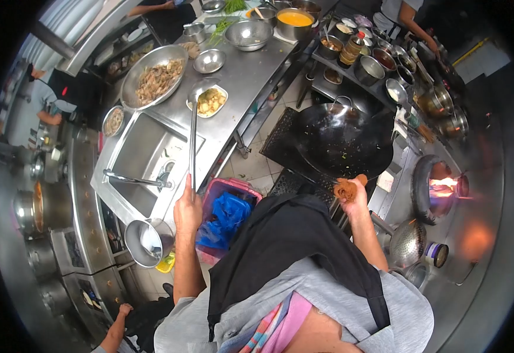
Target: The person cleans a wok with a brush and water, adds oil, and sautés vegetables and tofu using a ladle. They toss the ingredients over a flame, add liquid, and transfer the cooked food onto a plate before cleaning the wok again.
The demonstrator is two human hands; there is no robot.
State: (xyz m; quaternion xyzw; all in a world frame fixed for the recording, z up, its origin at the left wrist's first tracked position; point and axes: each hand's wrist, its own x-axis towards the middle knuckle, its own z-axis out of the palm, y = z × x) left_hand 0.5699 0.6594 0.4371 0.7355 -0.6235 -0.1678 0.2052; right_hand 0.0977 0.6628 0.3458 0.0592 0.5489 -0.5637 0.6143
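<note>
My left hand (187, 213) is closed round the handle of a long metal ladle (194, 135). The ladle's bowl end rests at the edge of a white dish of yellowish food (213, 102) on the steel counter. In my right hand (356, 197) is a bunched brown cloth (346, 189), gripped against the near rim of a large black wok (345, 141). A few green scraps lie inside the wok, which is tilted a little. Whether the cloth wraps a handle is hidden.
Left of the ladle is a sink (142, 154) with a faucet; a pot (149, 241) stands below it. A pink crate (210, 254) holds blue bags. Flames (443, 187) burn at a right burner. Other people work around the counters.
</note>
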